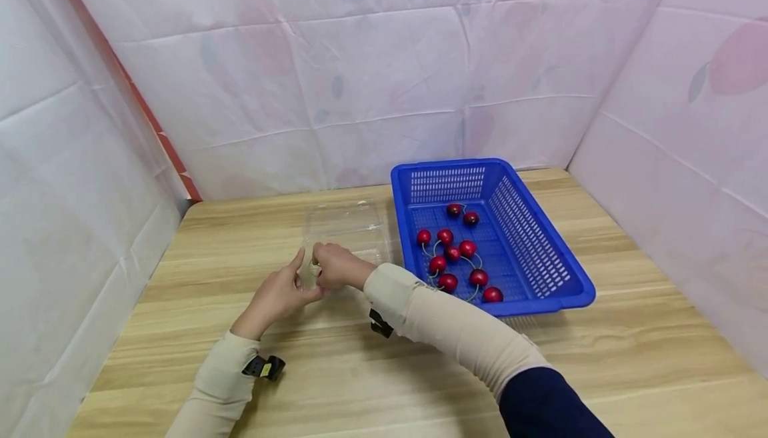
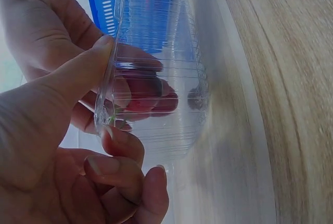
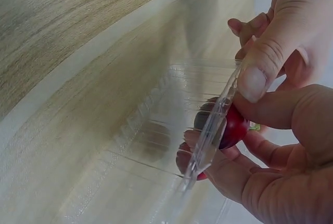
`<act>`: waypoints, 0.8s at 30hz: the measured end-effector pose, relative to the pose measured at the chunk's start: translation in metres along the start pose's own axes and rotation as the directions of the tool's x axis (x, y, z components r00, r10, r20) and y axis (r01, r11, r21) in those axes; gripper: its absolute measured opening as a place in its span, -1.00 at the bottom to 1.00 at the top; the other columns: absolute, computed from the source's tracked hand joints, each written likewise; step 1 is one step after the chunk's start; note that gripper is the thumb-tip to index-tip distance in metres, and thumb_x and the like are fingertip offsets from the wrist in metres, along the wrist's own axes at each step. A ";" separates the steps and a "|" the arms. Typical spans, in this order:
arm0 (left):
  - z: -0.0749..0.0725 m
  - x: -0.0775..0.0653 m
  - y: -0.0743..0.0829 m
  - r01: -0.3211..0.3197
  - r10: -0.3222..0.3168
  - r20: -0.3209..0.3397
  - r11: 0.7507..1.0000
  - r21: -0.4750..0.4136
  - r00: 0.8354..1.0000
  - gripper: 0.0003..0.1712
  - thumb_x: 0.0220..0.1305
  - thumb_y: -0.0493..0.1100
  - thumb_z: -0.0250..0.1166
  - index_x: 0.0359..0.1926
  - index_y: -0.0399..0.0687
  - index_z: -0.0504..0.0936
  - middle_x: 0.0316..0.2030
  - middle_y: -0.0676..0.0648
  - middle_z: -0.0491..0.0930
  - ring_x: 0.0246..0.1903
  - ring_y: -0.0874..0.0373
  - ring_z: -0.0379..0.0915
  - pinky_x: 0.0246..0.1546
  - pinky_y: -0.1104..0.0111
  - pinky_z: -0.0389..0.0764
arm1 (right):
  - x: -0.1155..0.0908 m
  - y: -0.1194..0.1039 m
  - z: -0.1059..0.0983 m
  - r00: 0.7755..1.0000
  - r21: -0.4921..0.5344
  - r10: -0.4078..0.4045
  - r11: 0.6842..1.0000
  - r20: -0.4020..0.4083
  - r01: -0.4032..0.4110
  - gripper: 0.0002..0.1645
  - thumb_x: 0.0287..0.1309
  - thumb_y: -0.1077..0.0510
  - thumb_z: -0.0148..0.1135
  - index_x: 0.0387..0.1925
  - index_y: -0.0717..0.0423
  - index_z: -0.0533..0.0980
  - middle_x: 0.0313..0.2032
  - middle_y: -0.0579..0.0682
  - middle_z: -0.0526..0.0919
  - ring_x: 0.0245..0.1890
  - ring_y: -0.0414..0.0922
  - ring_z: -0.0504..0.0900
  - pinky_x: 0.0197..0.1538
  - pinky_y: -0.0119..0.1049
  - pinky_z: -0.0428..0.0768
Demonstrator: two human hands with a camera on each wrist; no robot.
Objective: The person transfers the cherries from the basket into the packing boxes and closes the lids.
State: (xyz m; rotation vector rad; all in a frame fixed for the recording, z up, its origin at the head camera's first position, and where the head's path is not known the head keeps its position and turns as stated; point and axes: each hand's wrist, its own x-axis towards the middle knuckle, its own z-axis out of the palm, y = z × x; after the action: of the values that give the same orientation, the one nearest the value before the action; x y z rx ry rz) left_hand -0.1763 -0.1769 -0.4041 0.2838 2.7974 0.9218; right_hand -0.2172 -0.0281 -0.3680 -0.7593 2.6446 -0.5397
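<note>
A clear plastic clamshell box [image 1: 345, 217] stands open on the table. My left hand [image 1: 282, 295] pinches its near rim, thumb on one side and curled fingers below, as the left wrist view shows at the box wall [image 2: 171, 130]. My right hand [image 1: 341, 266] reaches over that rim and holds a dark red cherry [image 3: 237, 127] with a green stem between its fingers. Through the clear wall, a second cherry [image 3: 184, 157] shows just below the first, by the right fingertips. Both hands are close together at the box's near end.
To the right of the box stands a blue perforated basket [image 1: 573, 297] with several red cherries [image 1: 468, 248] on its floor, some joined by green stems. The wood-grain table [image 1: 372, 385] is bordered by white printed cloth walls [image 1: 384, 91] at the back and sides.
</note>
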 end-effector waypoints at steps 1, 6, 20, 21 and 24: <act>0.000 0.000 0.000 -0.003 0.003 0.001 1.000 0.000 1.000 0.19 0.09 0.17 0.40 0.49 -0.24 -0.09 -0.63 0.01 0.42 -0.65 0.18 0.24 -0.57 0.32 0.31 | 0.000 0.000 0.000 1.000 0.001 -0.001 1.000 0.005 0.001 -0.59 0.03 0.32 0.31 -0.03 0.24 0.46 -0.05 0.08 0.59 -0.21 -0.14 0.50 -0.18 -0.38 0.47; -0.001 0.000 0.000 -0.019 0.019 0.006 1.000 0.007 1.000 0.17 0.11 0.14 0.39 0.49 -0.26 -0.10 -0.61 0.01 0.42 -0.65 0.18 0.23 -0.57 0.33 0.31 | 0.000 -0.001 0.001 0.999 0.000 0.004 1.000 0.035 -0.004 -0.61 0.10 0.31 0.27 0.00 0.22 0.46 -0.05 0.08 0.58 -0.24 -0.17 0.47 -0.18 -0.39 0.47; -0.003 0.000 0.000 -0.007 0.007 0.005 1.000 -0.005 1.000 0.17 0.09 0.11 0.41 0.49 -0.24 -0.09 -0.62 0.01 0.41 -0.66 0.19 0.19 -0.60 0.34 0.28 | -0.001 -0.001 0.004 0.997 -0.063 0.064 0.996 0.039 -0.061 -0.52 -0.01 0.19 0.43 0.01 0.22 0.58 0.02 0.04 0.64 -0.03 -0.05 0.60 -0.01 -0.30 0.55; -0.003 0.000 0.000 -0.004 0.004 0.006 1.000 -0.006 1.000 0.18 0.09 0.12 0.41 0.49 -0.23 -0.09 -0.62 0.01 0.41 -0.65 0.19 0.18 -0.60 0.34 0.28 | -0.002 -0.002 0.004 0.997 -0.063 0.071 0.996 0.041 -0.068 -0.51 -0.01 0.19 0.43 0.01 0.21 0.58 0.02 0.04 0.63 -0.02 -0.04 0.60 -0.01 -0.29 0.56; -0.002 0.000 0.000 0.008 -0.008 0.006 1.000 -0.005 1.000 0.22 0.06 0.17 0.42 0.49 -0.21 -0.10 -0.62 0.01 0.40 -0.64 0.19 0.20 -0.58 0.34 0.28 | -0.005 -0.004 0.002 0.994 -0.087 0.093 0.992 0.054 -0.088 -0.49 0.01 0.14 0.45 0.04 0.16 0.58 0.05 0.02 0.62 0.01 -0.02 0.60 0.00 -0.22 0.56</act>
State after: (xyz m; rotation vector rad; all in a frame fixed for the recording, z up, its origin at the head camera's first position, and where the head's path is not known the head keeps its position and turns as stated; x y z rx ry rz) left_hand -0.1766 -0.1782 -0.4021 0.2736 2.7881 0.9236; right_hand -0.2105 -0.0292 -0.3673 -0.6652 2.6467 -0.3784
